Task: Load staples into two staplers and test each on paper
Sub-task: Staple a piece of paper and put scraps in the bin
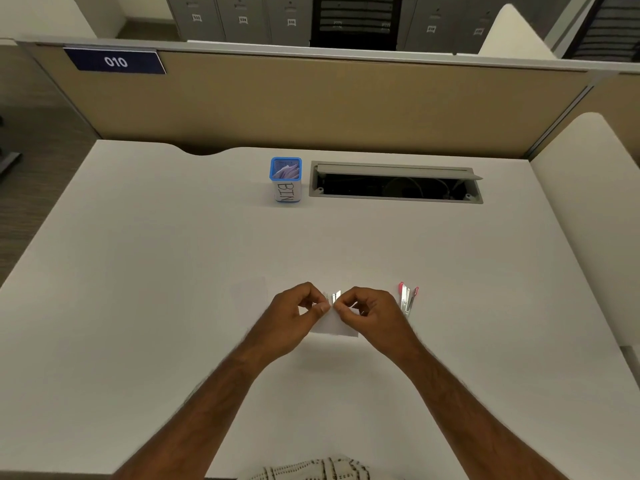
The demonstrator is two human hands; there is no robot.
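Observation:
My left hand [298, 313] and my right hand [372, 311] meet near the middle of the white desk [173, 271]. Between their fingertips they pinch a short silver strip of staples [336, 296]. Under the fingertips lies a small white piece of paper [334, 325]. A red stapler [408, 299] lies hinged open on the desk just right of my right hand, its metal staple channel showing. A faint second white sheet [252, 292] lies left of my left hand. Only one stapler is in view.
A blue mesh cup labelled BIN [286, 180] holds paper scraps at the back centre. Beside it on the right is an open cable hatch [394, 184] set in the desk. A tan partition [311, 102] closes off the far edge.

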